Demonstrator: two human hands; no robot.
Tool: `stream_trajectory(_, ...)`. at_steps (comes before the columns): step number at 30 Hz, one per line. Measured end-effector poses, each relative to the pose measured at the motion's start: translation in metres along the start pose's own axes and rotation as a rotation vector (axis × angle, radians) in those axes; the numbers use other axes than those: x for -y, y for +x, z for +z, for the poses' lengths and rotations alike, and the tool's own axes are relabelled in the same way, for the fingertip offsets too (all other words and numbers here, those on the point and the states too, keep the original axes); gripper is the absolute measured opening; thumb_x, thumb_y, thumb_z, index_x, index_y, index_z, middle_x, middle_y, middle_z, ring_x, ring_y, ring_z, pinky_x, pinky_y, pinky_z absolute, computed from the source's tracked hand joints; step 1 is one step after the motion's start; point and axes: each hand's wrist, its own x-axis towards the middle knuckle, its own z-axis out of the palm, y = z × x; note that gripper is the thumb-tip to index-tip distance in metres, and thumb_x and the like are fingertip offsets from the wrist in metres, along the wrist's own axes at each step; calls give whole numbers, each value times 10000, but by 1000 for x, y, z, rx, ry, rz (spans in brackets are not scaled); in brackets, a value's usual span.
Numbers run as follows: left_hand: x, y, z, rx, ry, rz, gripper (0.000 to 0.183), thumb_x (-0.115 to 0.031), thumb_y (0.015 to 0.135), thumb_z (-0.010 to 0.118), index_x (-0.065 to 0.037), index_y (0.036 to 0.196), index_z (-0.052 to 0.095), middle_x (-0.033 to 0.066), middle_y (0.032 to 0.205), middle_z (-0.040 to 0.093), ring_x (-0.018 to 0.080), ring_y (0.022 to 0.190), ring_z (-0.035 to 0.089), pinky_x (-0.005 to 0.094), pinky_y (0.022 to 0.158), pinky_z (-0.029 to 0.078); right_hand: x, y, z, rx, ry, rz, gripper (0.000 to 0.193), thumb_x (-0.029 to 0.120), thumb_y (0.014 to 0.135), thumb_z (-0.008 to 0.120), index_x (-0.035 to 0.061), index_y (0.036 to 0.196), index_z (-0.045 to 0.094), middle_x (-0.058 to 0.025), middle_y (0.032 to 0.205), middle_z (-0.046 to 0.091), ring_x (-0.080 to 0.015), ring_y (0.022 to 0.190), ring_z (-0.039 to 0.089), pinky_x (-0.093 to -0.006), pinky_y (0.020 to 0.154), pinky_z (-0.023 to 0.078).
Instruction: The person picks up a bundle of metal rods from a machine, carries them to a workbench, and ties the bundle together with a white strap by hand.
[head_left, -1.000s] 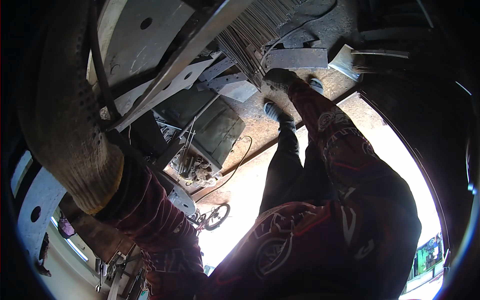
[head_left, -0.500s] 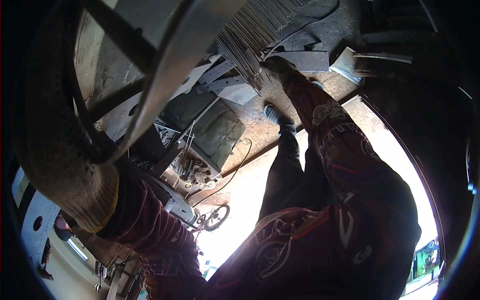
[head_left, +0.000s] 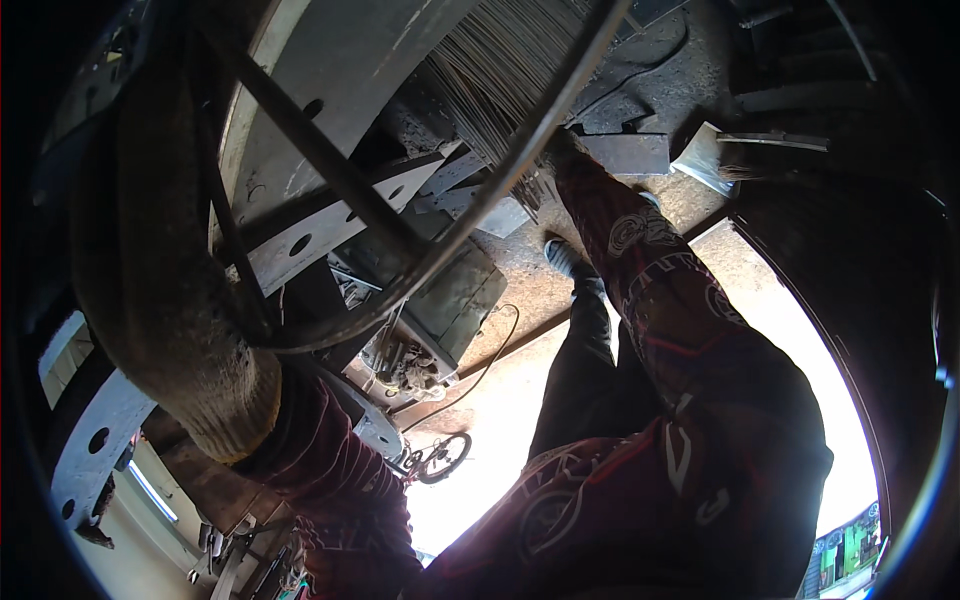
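My left hand (head_left: 185,290), in a dirty knitted work glove, is large and close on the left side. It looks closed on a curved metal hoop (head_left: 480,220) with straight bars joined to it; its fingertips are lost in the dark. The hoop sweeps from beside my palm up to the top of the view. My right arm reaches far ahead, and my right hand (head_left: 566,148) is beside a bundle of thin metal rods (head_left: 500,80). That hand is small, dark and partly behind the hoop, so its fingers do not show.
A long plate with round holes (head_left: 300,243) lies under the hoop. Beyond it stands a grey metal box (head_left: 455,300) beside a heap of scrap (head_left: 405,365). A cable (head_left: 490,350) curves over the floor. Flat metal pieces (head_left: 625,153) lie beyond my right hand. A bicycle (head_left: 440,460) stands farther off.
The hoop and my left hand have shifted right together in the view, and the hoop now crosses in front of the rods. My right hand stays by the rods.
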Motion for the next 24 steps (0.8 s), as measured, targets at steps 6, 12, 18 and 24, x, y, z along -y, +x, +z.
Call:
stream_trajectory(6,-4,0,-3,-6,8,5,289,-187,1001,605,21,1187,678,143,1073,711,188,957,680,305,844,523,15,-9,5,115,539,63,398,307,856,710,131,1212,681,-102,1012,724,-257,903,680,-444,834,537)
stream_trajectory(12,-4,4,-2,-3,-10,18,291,-184,1003,602,23,1193,675,145,1081,710,189,966,681,304,850,523,8,-20,-15,58,-146,29,583,469,854,652,118,1319,632,-137,1223,667,-314,1102,633,-458,962,486)
stream_trajectory(18,-3,1,-9,-4,20,5,293,-181,1005,598,25,1200,672,148,1090,709,190,974,682,304,856,523,13,-71,-9,151,-955,-186,802,728,892,514,64,1325,635,-180,1362,622,-359,1278,579,-488,1079,426)
stream_trajectory(24,2,11,7,4,-30,39,295,-178,1007,594,26,1207,669,150,1099,708,190,982,682,303,862,523,54,-90,-7,8,-1044,-14,726,689,939,445,103,1311,657,-193,1333,635,-348,1268,587,-505,1076,431)
